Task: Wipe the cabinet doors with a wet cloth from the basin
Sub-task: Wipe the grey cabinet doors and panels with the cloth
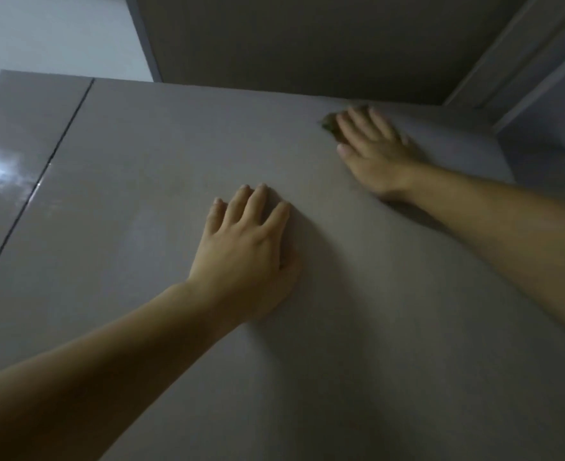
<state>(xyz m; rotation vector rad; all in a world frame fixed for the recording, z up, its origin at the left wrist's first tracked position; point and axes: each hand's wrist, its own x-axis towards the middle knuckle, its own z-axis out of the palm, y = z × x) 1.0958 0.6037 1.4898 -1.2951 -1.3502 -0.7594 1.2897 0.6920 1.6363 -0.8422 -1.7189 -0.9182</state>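
Smooth, glossy grey cabinet door point(174, 168); a dull, rough-looking greenish cloth point(328, 124) lies against it

Glossy grey cabinet door point(174, 144): left hand point(244, 247) flat at mid-panel; right hand point(374, 151) presses a greenish cloth point(328, 125) near its upper right corner.

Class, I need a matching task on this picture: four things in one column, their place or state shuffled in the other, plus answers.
1 left hand
2 right hand
3 cloth
4 left cabinet door

a shines with glare
b presses the cloth
c flat on the right cabinet door
d peeks out under a hand

Pairs: 1c, 2b, 3d, 4a
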